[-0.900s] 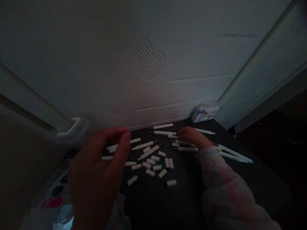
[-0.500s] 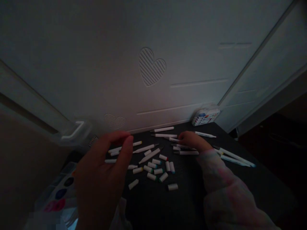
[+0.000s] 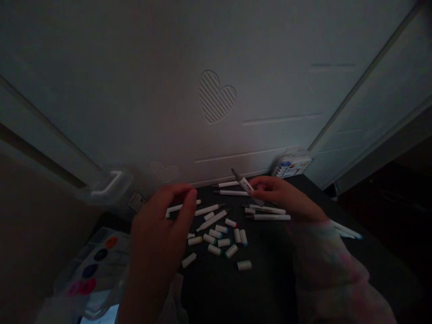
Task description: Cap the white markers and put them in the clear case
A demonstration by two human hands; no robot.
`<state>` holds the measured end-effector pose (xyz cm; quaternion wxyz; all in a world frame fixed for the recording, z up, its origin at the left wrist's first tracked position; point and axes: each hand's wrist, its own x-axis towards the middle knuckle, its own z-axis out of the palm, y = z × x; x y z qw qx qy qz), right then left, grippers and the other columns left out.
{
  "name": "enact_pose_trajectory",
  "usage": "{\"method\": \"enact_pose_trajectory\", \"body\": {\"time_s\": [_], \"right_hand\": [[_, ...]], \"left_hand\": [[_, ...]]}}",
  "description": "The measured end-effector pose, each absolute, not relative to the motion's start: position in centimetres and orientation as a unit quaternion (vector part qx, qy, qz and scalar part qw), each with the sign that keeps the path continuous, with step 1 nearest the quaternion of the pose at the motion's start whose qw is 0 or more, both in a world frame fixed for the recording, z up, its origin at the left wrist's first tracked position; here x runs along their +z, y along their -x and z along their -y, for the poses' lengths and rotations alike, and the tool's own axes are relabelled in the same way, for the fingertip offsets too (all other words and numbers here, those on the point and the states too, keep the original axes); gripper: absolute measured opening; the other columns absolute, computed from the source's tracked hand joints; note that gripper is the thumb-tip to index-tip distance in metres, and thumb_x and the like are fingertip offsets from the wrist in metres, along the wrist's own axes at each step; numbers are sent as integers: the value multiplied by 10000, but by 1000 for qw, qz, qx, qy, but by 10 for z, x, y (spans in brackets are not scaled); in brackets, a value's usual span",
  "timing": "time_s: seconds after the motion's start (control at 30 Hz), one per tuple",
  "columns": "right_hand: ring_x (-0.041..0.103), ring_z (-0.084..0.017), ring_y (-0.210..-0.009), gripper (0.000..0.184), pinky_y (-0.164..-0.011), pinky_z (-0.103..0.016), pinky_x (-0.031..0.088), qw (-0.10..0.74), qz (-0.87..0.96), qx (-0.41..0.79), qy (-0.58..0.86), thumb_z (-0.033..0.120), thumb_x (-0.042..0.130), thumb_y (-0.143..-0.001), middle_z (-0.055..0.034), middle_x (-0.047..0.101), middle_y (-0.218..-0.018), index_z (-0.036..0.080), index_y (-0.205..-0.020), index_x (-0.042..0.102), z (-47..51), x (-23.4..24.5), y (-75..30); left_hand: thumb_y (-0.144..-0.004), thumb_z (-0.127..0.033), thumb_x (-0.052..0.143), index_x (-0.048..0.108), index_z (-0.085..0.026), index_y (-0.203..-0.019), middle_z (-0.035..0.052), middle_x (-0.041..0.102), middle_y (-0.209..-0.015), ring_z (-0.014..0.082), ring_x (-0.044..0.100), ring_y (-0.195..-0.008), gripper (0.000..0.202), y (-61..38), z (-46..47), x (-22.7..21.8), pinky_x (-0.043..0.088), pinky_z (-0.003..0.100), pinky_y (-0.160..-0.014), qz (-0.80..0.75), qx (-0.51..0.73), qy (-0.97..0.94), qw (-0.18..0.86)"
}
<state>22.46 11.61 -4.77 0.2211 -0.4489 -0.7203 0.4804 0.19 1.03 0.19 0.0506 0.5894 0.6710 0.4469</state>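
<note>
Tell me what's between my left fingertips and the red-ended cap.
In the head view: a marker, a white cap, then another marker.

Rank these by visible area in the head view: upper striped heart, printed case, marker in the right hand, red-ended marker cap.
Upper striped heart
Printed case
Marker in the right hand, partly covered
Red-ended marker cap

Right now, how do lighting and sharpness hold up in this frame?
Head view: dim overall, the left hand heavily shadowed; head view: the striped heart reads clearly, while the clear box looks soft; head view: print on the marker in the right hand is unreadable.
</note>
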Motion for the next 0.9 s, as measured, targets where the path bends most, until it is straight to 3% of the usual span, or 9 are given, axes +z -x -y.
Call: {"method": "enact_pose_trajectory", "body": {"time_s": [0.13,0.27,0.4,0.6,0.9], "right_hand": [[486,-91,-586,247,-545,-203,375,307,630,625,343,327,637,-680,10,549,-681,152,-851,608,-97,-34,-217],[514,-98,-615,236,-582,-219,400,318,584,692,281,298,659,-656,-1,585,-718,152,-838,623,-89,-33,-207],[502,-94,-604,227,-588,-220,392,310,563,723,253,300,658,-651,8,567,-674,148,-817,624,-86,-34,-201],[482,-78,-586,183,-565,-197,370,292,556,736,253,267,646,-660,14,547,-674,133,-777,607,-80,-31,-191],[323,-40,-468,204,-456,-174,260,272,594,709,264,311,656,-687,58,435,-564,146,-783,584,-73,-26,-188]], "left_hand": [[-777,-388,505,617,-226,-906,4,642,-831,148,584,-738,235,-12,-17,-6,448,260,-676,-622,445,-622,171],[-768,-406,519,559,-248,-1074,23,627,-911,149,579,-756,347,-28,-18,-11,450,250,-616,-565,446,-621,309],[-778,-417,503,531,-267,-1117,26,615,-864,154,567,-744,371,-36,-17,-12,449,267,-626,-541,444,-607,376],[-759,-394,537,579,-251,-1020,25,609,-888,146,556,-753,300,-36,-19,-13,463,280,-693,-516,477,-560,438],[-750,-311,577,629,-237,-906,-21,635,-744,103,577,-692,180,-36,-19,-14,457,189,-619,-476,528,-511,484]]}}
